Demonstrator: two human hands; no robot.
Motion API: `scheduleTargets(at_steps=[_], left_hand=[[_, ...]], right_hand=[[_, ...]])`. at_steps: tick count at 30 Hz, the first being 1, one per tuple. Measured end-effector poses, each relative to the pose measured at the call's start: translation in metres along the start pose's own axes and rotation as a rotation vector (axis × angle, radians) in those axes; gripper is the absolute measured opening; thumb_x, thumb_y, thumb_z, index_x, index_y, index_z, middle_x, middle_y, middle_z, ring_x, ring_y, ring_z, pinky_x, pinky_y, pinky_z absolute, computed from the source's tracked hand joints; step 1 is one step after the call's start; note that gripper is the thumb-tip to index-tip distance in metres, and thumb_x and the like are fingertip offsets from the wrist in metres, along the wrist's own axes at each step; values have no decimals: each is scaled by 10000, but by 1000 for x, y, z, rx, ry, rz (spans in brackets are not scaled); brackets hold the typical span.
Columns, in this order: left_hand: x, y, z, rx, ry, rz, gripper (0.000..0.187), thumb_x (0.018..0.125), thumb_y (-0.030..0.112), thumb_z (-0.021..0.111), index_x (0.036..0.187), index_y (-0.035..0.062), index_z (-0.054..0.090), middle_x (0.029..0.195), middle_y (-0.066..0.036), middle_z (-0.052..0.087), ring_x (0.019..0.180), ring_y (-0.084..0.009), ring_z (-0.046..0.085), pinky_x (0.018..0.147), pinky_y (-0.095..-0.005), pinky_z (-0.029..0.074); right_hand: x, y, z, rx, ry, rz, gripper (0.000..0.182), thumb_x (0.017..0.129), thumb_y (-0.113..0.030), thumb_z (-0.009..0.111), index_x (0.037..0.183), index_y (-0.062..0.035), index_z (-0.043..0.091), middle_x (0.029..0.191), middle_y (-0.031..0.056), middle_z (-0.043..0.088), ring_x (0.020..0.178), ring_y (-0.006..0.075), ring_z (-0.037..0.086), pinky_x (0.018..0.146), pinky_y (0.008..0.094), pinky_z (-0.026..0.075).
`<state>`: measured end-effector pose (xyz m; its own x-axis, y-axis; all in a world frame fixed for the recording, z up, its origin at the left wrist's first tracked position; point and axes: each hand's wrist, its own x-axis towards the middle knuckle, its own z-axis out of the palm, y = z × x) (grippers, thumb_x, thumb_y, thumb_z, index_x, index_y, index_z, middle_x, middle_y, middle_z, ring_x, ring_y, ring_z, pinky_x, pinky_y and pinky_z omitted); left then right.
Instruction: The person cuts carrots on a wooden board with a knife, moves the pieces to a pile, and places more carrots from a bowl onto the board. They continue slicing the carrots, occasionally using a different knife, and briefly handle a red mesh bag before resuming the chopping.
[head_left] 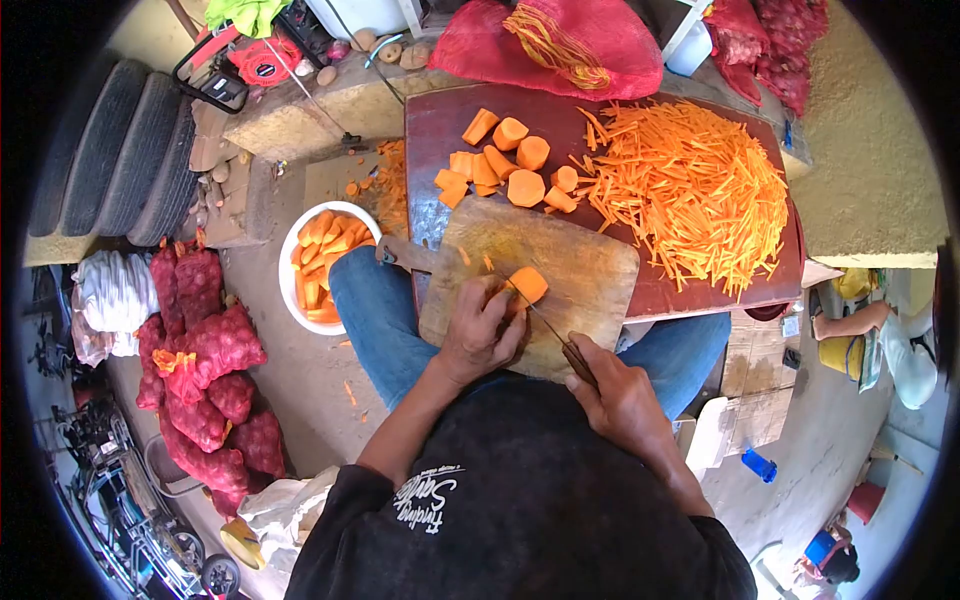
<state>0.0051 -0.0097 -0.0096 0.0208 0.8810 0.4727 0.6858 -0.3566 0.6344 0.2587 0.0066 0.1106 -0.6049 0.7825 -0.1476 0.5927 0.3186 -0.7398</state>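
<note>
A worn wooden cutting board (pixel 590 265) with a handle at its left lies on the dark red table's near side. On it rests an orange carrot chunk (pixel 530 284). My left hand (pixel 482 330) has its fingers curled on carrot at the board's middle, partly hiding what they grip. My right hand (pixel 622 392) is closed round the handle of a knife (pixel 545 322), whose blade slants up and left to the chunk, close to my left fingertips. Beyond the board are several cut carrot chunks (pixel 526 187), and to their right a big pile of carrot sticks (pixel 690 200).
A white basin (pixel 290 285) of carrot pieces stands on the floor at left. Red net sacks (pixel 215 350) and stacked tires (pixel 110 160) are farther left. A red mesh bag (pixel 470 45) lies behind the table (pixel 440 115). Another person's leg (pixel 855 322) shows at far right.
</note>
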Motion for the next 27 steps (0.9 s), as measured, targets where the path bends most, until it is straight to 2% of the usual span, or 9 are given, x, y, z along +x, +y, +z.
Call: scheduleTargets(at_steps=[4,8,11,19,25,27], left_hand=[[-2,6,0,-78,38,-81,456,793,33,858,1205,-21,671,1169,-233,592,1027,-405,613,875,-457,533],[-8,8,1,-172,124,-141,486,762,28,873,1207,-21,684,1138,-217,599,1002,-372,614,847,-440,527],[-7,10,-6,-45,69,-120,440,760,11,867,1167,-24,706,1104,-204,607,971,-358,610,818,-433,523],[-2,9,-5,-25,92,-32,340,778,13,856,1095,-16,738,1053,-184,619,940,-375,601,796,-453,512],[-2,8,-5,-40,93,-7,341,784,-10,850,1109,-16,748,1051,-182,636,920,-383,612,794,-457,518],[-2,7,-4,-57,105,0,348,781,-21,846,1116,-14,751,1064,-183,646,928,-389,625,809,-461,526]], right_hand=[[-1,-2,3,-11,-5,4,557,1005,-117,769,1502,-21,538,1175,258,753,1048,468,749,837,512,618],[-2,1,6,-23,35,-80,540,1022,-170,753,1474,5,516,1099,277,735,928,485,744,732,538,613],[-2,1,7,-26,33,-75,537,1020,-168,755,1470,7,520,1094,276,735,925,480,748,728,537,613],[3,-3,9,-54,41,-95,535,1015,-170,753,1461,16,522,1032,266,733,867,467,754,698,530,616],[11,-14,7,-160,-119,18,461,1030,-197,709,1402,-4,517,933,253,737,810,485,745,675,564,612],[17,-18,3,-132,-173,77,438,1017,-154,720,1381,-14,518,1006,270,747,866,491,751,728,568,612]])
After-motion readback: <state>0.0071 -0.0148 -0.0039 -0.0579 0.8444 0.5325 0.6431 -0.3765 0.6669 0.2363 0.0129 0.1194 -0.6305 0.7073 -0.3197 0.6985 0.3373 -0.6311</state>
